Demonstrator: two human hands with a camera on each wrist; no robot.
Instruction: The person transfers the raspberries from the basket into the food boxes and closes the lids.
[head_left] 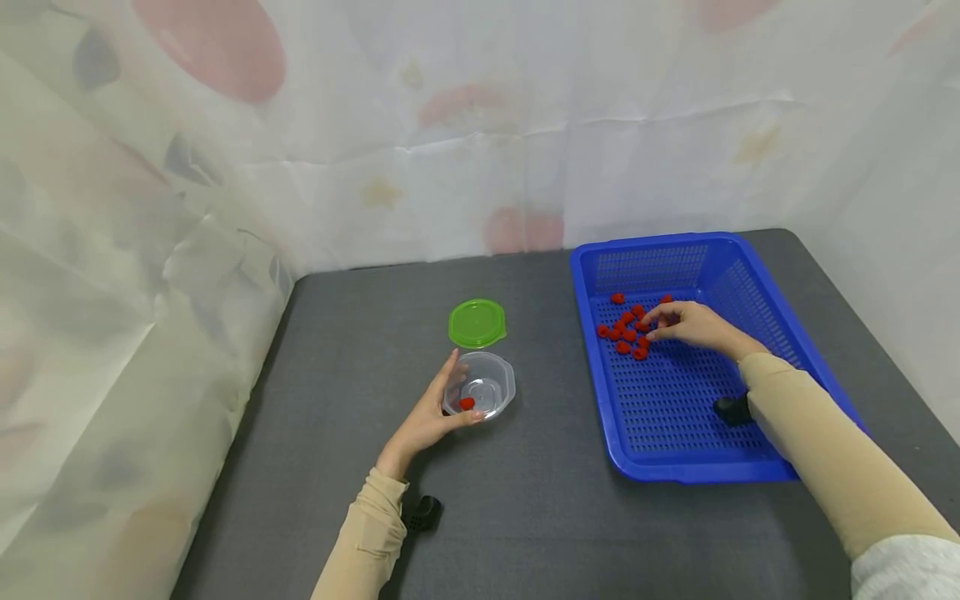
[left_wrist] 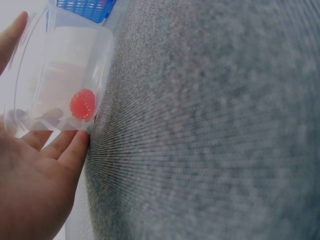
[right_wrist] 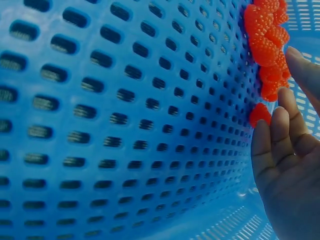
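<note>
Blue basket (head_left: 652,425) on grey table (head_left: 540,533) (patterned sheeting (head_left: 600,175) behind).

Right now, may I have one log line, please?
left hand: holds clear plastic bowl, red raspberry inside | right hand: at red raspberries in blue plastic basket

From my end I count one rectangular blue perforated plastic basket (head_left: 660,412), about twelve small red raspberries (head_left: 630,336) in it, some partly overlapping; one clear plastic container (head_left: 487,387) holding one red raspberry (head_left: 467,404); one green plastic lid (head_left: 477,323); one dark grey surface (head_left: 540,517); two hands, left hand (head_left: 427,419) and right hand (head_left: 696,325).
</note>
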